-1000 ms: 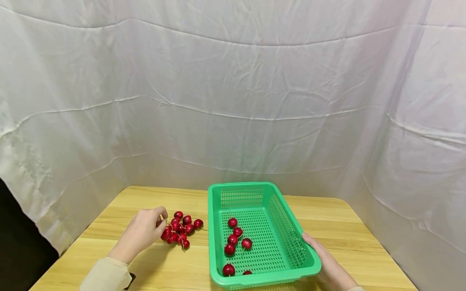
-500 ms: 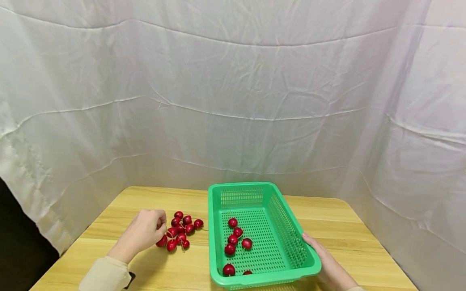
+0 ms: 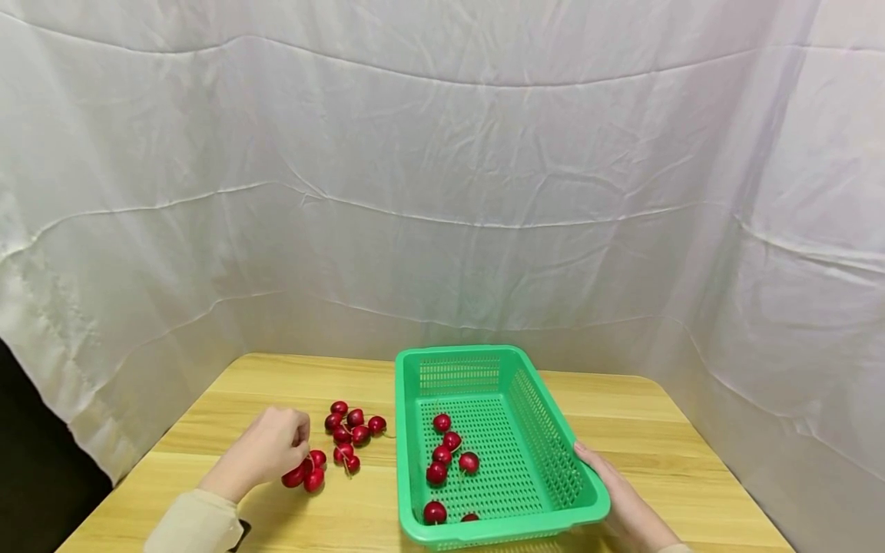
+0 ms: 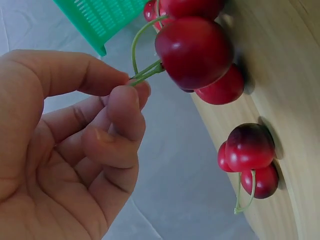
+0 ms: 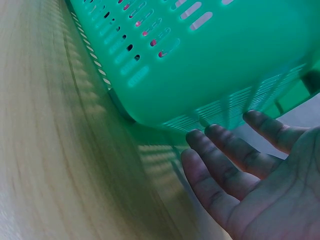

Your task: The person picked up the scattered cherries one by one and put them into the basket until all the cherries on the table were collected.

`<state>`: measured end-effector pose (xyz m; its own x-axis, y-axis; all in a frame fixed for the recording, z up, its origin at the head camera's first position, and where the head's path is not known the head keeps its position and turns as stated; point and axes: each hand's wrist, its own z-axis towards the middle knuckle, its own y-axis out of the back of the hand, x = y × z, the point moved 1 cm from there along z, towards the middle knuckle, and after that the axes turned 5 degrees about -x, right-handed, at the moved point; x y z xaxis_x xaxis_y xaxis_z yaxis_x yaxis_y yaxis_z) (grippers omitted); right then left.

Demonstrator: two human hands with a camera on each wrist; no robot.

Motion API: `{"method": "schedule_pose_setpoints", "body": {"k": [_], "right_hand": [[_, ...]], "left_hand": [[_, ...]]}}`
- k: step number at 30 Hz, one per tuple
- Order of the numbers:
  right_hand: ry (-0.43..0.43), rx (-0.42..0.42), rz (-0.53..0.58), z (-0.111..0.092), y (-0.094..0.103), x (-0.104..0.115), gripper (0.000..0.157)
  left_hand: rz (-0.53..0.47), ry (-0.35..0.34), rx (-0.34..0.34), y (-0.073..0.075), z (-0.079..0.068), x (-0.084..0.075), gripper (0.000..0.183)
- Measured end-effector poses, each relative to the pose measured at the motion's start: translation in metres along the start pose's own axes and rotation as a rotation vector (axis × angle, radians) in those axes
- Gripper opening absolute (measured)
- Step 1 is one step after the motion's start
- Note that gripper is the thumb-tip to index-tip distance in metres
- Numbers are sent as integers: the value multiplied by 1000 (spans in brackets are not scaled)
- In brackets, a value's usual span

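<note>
In the head view my left hand (image 3: 266,449) is low over the table's left side. Its thumb and index finger pinch green stems (image 4: 147,73), seen in the left wrist view, from which red cherries (image 4: 195,52) hang beside the fingertips. More cherries (image 3: 359,435) lie in a loose group just right of this hand. A green perforated basket (image 3: 404,430) stands mid-table, with several cherries (image 3: 436,473) inside along its left part. My right hand (image 3: 625,499) is at the basket's right side, its extended fingers (image 5: 235,155) against the outer wall near the bottom in the right wrist view.
The light wooden table (image 3: 664,453) reaches back to a pale cloth curtain (image 3: 442,192) that encloses it on the back and sides. A dark gap (image 3: 41,453) shows beyond the table's left edge.
My left hand has drawn a few cherries by their stems toward the near left, apart from the rest of the group. Basket and right hand have stayed in place.
</note>
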<state>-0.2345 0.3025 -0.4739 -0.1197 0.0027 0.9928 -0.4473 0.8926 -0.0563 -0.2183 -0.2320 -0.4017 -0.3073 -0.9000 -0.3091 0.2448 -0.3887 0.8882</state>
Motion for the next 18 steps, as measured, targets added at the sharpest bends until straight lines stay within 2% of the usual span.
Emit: {"method": "schedule_pose_setpoints", "body": {"k": [7,14,18], "right_hand": [[-4,-15,-15,0,-1,2,69],[-32,-28,-18,1,-4,4,74],[-30,-54,-32,1,-4,4,74]], "left_hand": [[-27,17,55,3,0,2,27],[-4,-40,96,10,0,6,31],[8,-79,123,16,2,3,35]]}}
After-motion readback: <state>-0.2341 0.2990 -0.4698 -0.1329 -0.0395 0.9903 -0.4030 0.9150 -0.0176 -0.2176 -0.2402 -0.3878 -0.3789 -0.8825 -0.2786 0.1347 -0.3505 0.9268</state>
